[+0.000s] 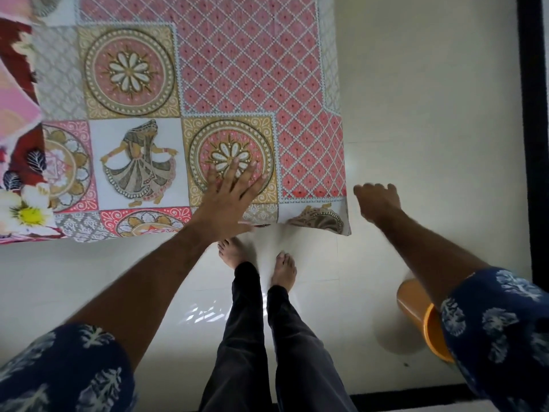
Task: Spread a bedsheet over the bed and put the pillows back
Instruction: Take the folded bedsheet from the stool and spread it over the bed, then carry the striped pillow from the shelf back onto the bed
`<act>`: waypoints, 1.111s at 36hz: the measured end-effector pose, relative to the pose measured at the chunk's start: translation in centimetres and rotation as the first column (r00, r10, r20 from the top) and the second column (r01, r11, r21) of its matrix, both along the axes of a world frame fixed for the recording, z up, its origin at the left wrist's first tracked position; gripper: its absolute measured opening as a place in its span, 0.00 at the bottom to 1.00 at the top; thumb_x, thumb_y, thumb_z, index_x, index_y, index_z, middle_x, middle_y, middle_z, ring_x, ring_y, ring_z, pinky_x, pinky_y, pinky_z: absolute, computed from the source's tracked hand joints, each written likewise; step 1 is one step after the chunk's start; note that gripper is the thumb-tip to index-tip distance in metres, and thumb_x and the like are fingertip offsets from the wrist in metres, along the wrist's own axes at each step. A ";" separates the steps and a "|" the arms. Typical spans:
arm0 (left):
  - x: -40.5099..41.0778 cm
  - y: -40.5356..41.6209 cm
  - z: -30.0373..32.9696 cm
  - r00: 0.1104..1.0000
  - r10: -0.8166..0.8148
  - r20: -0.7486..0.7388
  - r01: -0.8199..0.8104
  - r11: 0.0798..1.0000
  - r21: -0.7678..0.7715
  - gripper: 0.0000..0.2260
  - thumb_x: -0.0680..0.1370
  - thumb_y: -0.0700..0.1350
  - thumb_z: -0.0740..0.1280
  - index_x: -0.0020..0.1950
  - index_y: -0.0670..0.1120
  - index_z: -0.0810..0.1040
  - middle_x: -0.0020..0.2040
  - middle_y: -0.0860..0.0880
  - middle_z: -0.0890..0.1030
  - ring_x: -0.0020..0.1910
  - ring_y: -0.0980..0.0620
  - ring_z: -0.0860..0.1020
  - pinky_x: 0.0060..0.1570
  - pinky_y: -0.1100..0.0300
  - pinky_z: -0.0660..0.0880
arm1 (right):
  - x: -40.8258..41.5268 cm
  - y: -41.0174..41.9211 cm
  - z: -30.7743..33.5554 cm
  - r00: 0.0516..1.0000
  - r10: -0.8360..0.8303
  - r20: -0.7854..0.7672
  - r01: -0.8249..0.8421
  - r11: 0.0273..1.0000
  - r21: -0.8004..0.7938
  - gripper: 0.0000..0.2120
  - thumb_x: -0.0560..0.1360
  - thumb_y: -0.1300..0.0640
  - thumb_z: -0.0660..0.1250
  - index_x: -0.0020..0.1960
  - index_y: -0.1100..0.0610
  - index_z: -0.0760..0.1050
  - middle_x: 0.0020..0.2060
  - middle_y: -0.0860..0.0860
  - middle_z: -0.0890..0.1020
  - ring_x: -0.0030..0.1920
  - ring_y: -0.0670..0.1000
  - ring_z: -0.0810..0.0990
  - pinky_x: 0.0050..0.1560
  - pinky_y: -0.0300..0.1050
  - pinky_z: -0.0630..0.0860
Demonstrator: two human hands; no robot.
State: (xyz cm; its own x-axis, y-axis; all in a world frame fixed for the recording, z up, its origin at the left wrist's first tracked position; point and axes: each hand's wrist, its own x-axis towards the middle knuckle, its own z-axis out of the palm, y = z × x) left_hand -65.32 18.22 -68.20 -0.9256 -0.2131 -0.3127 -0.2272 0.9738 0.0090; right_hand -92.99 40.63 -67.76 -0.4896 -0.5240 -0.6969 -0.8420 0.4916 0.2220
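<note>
Blue sleeves with a pale leaf print fill the lower corners, and bare forearms reach forward from them. Between the arms, dark trousers run down to bare feet on the pale tiled floor, toes just at the edge of the bed.

At the end of an almost straight arm, the left hand lies flat on the sheet, palm down. Its fingers are straight and fanned apart, holding nothing, their tips on a round flower medallion near the corner of the bed.

Off the bed, the right hand hangs in the air just past the sheet's corner and above the floor. It is blurred; the fingers look loosely bent and grip nothing, and it touches neither sheet nor bed.

Spread flat over the bed, the sheet lies smooth where it shows. It is a patchwork print: pink diamond lattice toward the right, tan squares with flower medallions, a panel with a dancing figure, and grey and red border squares. Its near edge hangs a little over the side of the bed, and the near right corner drops to a soft point beside the right hand.

Along the left edge, a red and pink floral cloth overlaps the sheet. An orange tub lies tilted on the floor under the right forearm.
</note>
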 end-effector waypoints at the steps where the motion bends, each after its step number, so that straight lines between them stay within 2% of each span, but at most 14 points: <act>1: 0.0 -0.2 0.2 1.000 0.008 -0.030 -0.007 1.000 0.029 0.45 0.75 0.69 0.64 0.84 0.50 0.49 0.84 0.43 0.49 0.81 0.34 0.48 0.72 0.26 0.52 | -0.3 -0.8 0.5 0.998 -0.031 -0.051 0.025 0.994 -0.104 0.18 0.78 0.63 0.62 0.68 0.57 0.70 0.63 0.56 0.78 0.63 0.60 0.77 0.65 0.58 0.71; 2: -0.1 -0.5 0.5 0.997 0.019 -0.069 -0.016 0.999 0.049 0.39 0.78 0.67 0.61 0.83 0.51 0.53 0.83 0.44 0.53 0.81 0.36 0.51 0.72 0.27 0.54 | -0.4 -1.7 0.7 0.994 -0.091 -0.062 0.073 0.966 -0.249 0.19 0.78 0.61 0.64 0.69 0.59 0.70 0.64 0.58 0.77 0.63 0.62 0.76 0.63 0.59 0.73; 4: -0.3 -1.4 0.9 0.990 0.062 -0.127 -0.056 0.997 0.049 0.31 0.81 0.62 0.55 0.82 0.50 0.58 0.82 0.44 0.58 0.81 0.39 0.55 0.73 0.30 0.55 | -0.2 -3.9 0.9 0.988 -0.155 0.013 0.137 0.824 -0.549 0.22 0.79 0.57 0.65 0.71 0.61 0.68 0.67 0.61 0.74 0.64 0.64 0.75 0.62 0.63 0.74; 7: -0.2 -2.9 0.7 0.970 0.220 -0.108 -0.221 0.975 0.007 0.30 0.83 0.59 0.52 0.83 0.49 0.56 0.83 0.44 0.56 0.81 0.39 0.54 0.74 0.29 0.51 | 1.6 -7.9 0.7 0.996 0.039 0.076 0.030 0.677 -0.735 0.28 0.83 0.49 0.58 0.78 0.62 0.61 0.76 0.63 0.66 0.76 0.64 0.65 0.74 0.65 0.65; 9: 0.4 -3.7 -0.2 0.951 0.302 -0.072 -0.302 0.953 0.008 0.32 0.82 0.61 0.49 0.83 0.49 0.51 0.83 0.43 0.52 0.82 0.38 0.50 0.73 0.28 0.45 | 3.5 -10.6 0.6 0.975 0.197 0.106 -0.053 0.665 -0.745 0.31 0.83 0.47 0.51 0.81 0.62 0.55 0.81 0.62 0.57 0.81 0.63 0.55 0.78 0.67 0.56; 12: 1.6 -4.1 -1.2 0.960 0.279 -0.032 -0.279 0.960 -0.003 0.33 0.82 0.64 0.46 0.84 0.49 0.48 0.84 0.43 0.47 0.82 0.39 0.45 0.73 0.29 0.40 | 6.4 -13.6 -0.3 0.933 0.349 0.088 -0.188 0.683 -0.705 0.34 0.84 0.41 0.46 0.83 0.59 0.48 0.82 0.59 0.49 0.82 0.61 0.47 0.80 0.66 0.47; 16: 2.4 -4.2 -0.4 0.973 0.233 0.002 -0.232 0.970 0.076 0.36 0.81 0.67 0.45 0.84 0.49 0.46 0.84 0.42 0.45 0.82 0.38 0.42 0.74 0.28 0.47 | 8.9 -14.2 -1.4 0.929 0.369 0.038 -0.262 0.726 -0.635 0.35 0.84 0.39 0.45 0.83 0.59 0.45 0.83 0.59 0.47 0.82 0.61 0.45 0.79 0.68 0.46; 19: 3.0 -4.3 1.1 0.976 0.210 0.065 -0.216 0.968 0.125 0.37 0.80 0.68 0.44 0.84 0.51 0.42 0.84 0.44 0.43 0.82 0.40 0.41 0.75 0.31 0.47 | 9.1 -13.6 -0.6 0.881 0.471 0.039 -0.370 0.740 -0.561 0.37 0.83 0.36 0.43 0.83 0.59 0.43 0.82 0.60 0.45 0.82 0.62 0.43 0.78 0.69 0.48; 23: 2.7 -5.0 4.7 0.959 0.217 0.181 -0.260 0.929 0.262 0.32 0.83 0.64 0.50 0.84 0.51 0.47 0.84 0.47 0.47 0.82 0.42 0.48 0.77 0.38 0.55 | 7.6 -14.0 2.9 0.792 0.585 0.176 -0.472 0.768 -0.433 0.39 0.82 0.35 0.52 0.84 0.57 0.46 0.83 0.59 0.47 0.82 0.62 0.47 0.80 0.65 0.52; 26: 2.1 -6.1 8.0 0.946 0.207 0.248 -0.280 0.908 0.311 0.26 0.84 0.56 0.56 0.81 0.48 0.59 0.81 0.44 0.61 0.77 0.42 0.63 0.70 0.44 0.69 | 7.1 -17.0 7.1 0.779 0.519 0.352 -0.426 0.850 -0.310 0.36 0.82 0.42 0.61 0.83 0.56 0.52 0.82 0.57 0.53 0.81 0.60 0.55 0.78 0.60 0.61; 28: 2.0 -7.1 10.0 0.943 0.247 0.224 -0.307 0.906 0.293 0.23 0.84 0.54 0.56 0.77 0.47 0.64 0.75 0.44 0.69 0.71 0.42 0.71 0.65 0.46 0.72 | 7.2 -19.5 9.7 0.796 0.466 0.388 -0.385 0.883 -0.270 0.31 0.82 0.47 0.63 0.80 0.56 0.59 0.78 0.58 0.65 0.75 0.60 0.67 0.71 0.58 0.70; 30: 2.3 -8.2 12.0 0.938 0.307 0.165 -0.340 0.909 0.241 0.22 0.84 0.54 0.57 0.76 0.48 0.66 0.73 0.45 0.71 0.69 0.43 0.72 0.64 0.46 0.71 | 7.5 -21.6 12.2 0.820 0.443 0.364 -0.362 0.892 -0.270 0.29 0.82 0.49 0.64 0.79 0.56 0.61 0.73 0.58 0.70 0.70 0.61 0.72 0.66 0.58 0.74; 34: 3.6 -10.8 16.0 0.913 0.402 0.066 -0.407 0.898 0.164 0.22 0.83 0.53 0.60 0.76 0.48 0.67 0.77 0.44 0.68 0.76 0.41 0.66 0.71 0.40 0.66 | 8.1 -25.4 17.2 0.851 0.464 0.245 -0.356 0.853 -0.381 0.32 0.81 0.49 0.64 0.80 0.58 0.58 0.76 0.58 0.66 0.72 0.62 0.70 0.69 0.60 0.71; 40: 6.2 -13.3 22.5 0.834 0.551 -0.008 -0.550 0.834 0.051 0.24 0.84 0.54 0.56 0.79 0.48 0.63 0.80 0.46 0.62 0.80 0.44 0.59 0.76 0.38 0.57 | 9.9 -30.5 23.8 0.780 0.611 0.133 -0.487 0.727 -0.485 0.35 0.81 0.47 0.64 0.82 0.57 0.53 0.81 0.58 0.57 0.79 0.61 0.59 0.78 0.59 0.59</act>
State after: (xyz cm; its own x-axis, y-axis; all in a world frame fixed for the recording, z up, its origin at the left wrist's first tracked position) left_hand -59.10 4.91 -45.68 -0.6660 -0.6759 -0.3156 -0.7250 0.6861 0.0605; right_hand -83.12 10.12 -43.98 0.1470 -0.8985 -0.4136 -0.9835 -0.0881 -0.1581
